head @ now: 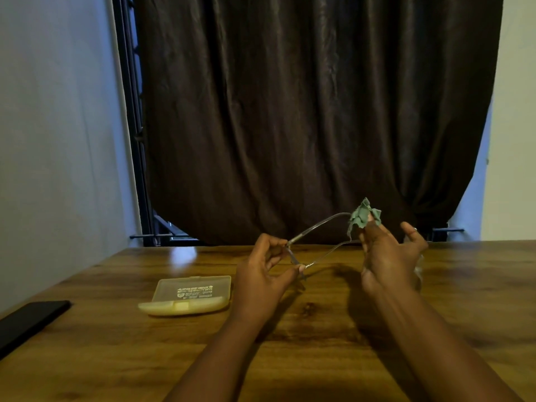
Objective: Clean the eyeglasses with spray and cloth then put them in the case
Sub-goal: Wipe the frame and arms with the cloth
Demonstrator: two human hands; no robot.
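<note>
The left hand (265,266) pinches the eyeglasses (316,242) by their front above the table (319,358); the right hand (388,256) pinches the cloth (362,217) around a temple tip. Hard rubbing there could bend the thin arm. The case (188,295) lies closed nearby.

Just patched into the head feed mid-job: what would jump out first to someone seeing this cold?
The two hands raised over the wooden table: the left hand pinches the eyeglasses at the frame front, while the right hand holds a crumpled green cloth at a temple tip. Left of them, a yellowish case lies closed on the table, and a dark curtain fills the background.
</note>
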